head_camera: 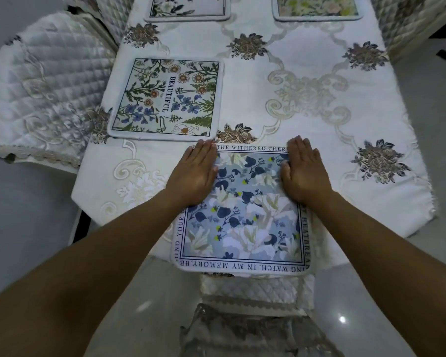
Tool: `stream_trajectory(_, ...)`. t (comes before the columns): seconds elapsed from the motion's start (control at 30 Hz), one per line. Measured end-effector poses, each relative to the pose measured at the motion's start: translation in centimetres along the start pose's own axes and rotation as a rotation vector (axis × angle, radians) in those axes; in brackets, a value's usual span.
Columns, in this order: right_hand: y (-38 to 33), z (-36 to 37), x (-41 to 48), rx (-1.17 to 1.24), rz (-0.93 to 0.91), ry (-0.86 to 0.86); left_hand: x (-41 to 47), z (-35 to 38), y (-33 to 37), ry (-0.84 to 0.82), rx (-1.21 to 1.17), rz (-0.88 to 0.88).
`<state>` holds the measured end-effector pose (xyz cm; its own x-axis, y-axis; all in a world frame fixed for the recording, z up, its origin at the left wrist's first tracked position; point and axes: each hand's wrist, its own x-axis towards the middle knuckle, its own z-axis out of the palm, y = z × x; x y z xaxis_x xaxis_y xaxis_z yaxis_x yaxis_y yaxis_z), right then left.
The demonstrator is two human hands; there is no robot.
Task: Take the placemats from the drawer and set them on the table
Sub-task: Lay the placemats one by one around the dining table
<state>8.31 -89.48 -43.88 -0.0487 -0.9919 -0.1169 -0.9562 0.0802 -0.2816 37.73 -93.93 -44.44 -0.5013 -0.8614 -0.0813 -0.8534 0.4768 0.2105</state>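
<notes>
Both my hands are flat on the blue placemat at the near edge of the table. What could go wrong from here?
First, the blue mat seems to overhang the tablecloth edge above the chair; when the left hand and right hand lift, it might slide off. Second, pushing it forward could wrinkle the tablecloth or nudge the BEAUTIFUL mat, whose corner lies near the left hand.

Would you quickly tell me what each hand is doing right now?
Left hand: open, flat on the blue placemat.
Right hand: open, flat on the same placemat.
</notes>
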Motion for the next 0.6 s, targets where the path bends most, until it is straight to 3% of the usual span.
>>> stream_trajectory(0.17,-1.2,0.6,-2.8,-0.044,0.06,-0.033,-1.8,0.3,1.2,0.001,-0.04,-0.061)
stream_trajectory(0.43,-2.8,2.0,-16.3,-0.028,0.05,-0.079,-11.2,1.5,5.8,-0.004,-0.095,-0.116)
stream_trajectory(0.6,-3.9,0.3,-17.0,-0.051,0.095,-0.207,-14.0,0.7,7.6,-0.081,-0.015,-0.145)
